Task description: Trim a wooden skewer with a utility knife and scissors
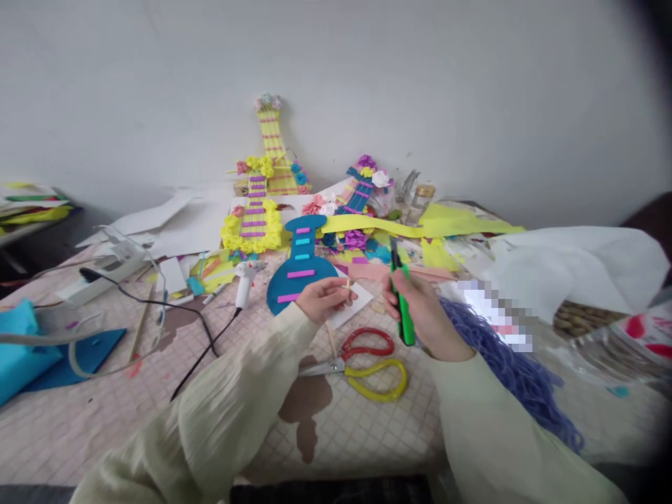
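My left hand [323, 299] is closed in a pinch on a short, pale wooden stick [348, 285]. My right hand [428, 315] grips a green utility knife [404, 318], its dark end pointing up and away from me. Behind my left hand lies a blue guitar-shaped cutout [302, 269] with purple and light-blue strips across it. A piece of white paper [363, 299] shows between the hands. Below them rest scissors [336, 365] with one red and one yellow handle, blades to the left. Another thin stick [332, 337] lies partly under the scissors.
A white glue gun [244, 283] with a black cord stands left of the cutout. Decorated paper guitars [255, 203] lean at the wall. Purple-blue yarn [504, 357] and a clear plastic bottle [603, 350] lie right. A power strip [102, 276] sits left; yellow crepe paper [456, 220] lies behind.
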Action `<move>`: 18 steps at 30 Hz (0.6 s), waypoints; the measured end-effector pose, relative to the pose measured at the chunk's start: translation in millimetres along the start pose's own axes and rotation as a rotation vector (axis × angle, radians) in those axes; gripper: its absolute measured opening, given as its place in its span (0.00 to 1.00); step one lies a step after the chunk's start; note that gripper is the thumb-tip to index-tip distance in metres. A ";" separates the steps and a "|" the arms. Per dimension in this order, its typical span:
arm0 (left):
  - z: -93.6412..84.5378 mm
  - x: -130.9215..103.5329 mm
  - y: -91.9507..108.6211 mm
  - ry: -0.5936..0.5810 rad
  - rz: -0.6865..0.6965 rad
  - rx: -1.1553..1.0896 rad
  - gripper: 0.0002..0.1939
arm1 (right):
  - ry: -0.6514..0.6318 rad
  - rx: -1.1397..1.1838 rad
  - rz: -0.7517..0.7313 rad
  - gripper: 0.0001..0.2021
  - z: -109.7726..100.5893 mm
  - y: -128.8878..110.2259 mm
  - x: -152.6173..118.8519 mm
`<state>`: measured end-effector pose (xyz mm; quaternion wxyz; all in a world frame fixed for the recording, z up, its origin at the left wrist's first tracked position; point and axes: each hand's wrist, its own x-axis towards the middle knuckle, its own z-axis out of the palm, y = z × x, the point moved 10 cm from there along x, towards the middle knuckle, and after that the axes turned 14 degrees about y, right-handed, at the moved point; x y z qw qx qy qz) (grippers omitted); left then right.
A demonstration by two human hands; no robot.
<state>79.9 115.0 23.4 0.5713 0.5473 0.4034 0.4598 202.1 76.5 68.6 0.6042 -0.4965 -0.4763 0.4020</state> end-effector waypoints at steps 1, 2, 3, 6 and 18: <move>-7.6 -2.2 0.1 0.034 -0.027 -0.070 0.21 | -0.022 -0.021 -0.012 0.16 11.6 1.9 3.2; -14.4 -4.0 -1.2 0.063 -0.056 -0.131 0.20 | -0.039 -0.038 -0.022 0.14 22.4 4.4 6.0; -20.7 -5.2 -3.8 0.091 -0.085 -0.182 0.19 | -0.053 -0.056 -0.032 0.13 32.2 7.4 8.0; -35.6 -7.0 -18.2 0.159 -0.178 -0.294 0.15 | -0.082 -0.106 -0.045 0.11 52.8 20.1 8.7; -43.4 -25.2 -64.2 0.166 -0.269 -0.332 0.03 | -0.126 -0.413 -0.169 0.07 60.4 28.8 -14.0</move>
